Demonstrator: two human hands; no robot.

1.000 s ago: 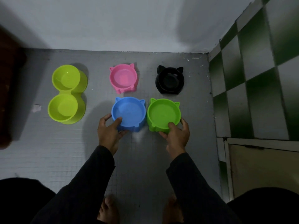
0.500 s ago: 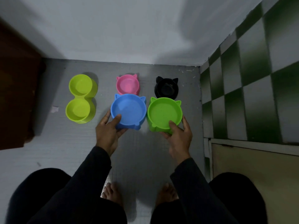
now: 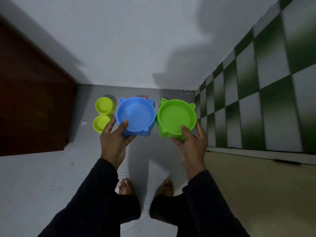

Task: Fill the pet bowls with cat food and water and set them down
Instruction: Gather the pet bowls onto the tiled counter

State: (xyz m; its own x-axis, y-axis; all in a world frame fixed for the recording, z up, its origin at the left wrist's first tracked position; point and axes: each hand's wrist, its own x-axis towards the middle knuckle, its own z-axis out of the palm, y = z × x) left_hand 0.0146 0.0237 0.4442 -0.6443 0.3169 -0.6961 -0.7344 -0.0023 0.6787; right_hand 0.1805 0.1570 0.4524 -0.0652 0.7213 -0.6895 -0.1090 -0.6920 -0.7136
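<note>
We find no writing to read anywhere here: no label, brand, number or sign shows on any surface in view.
</note>
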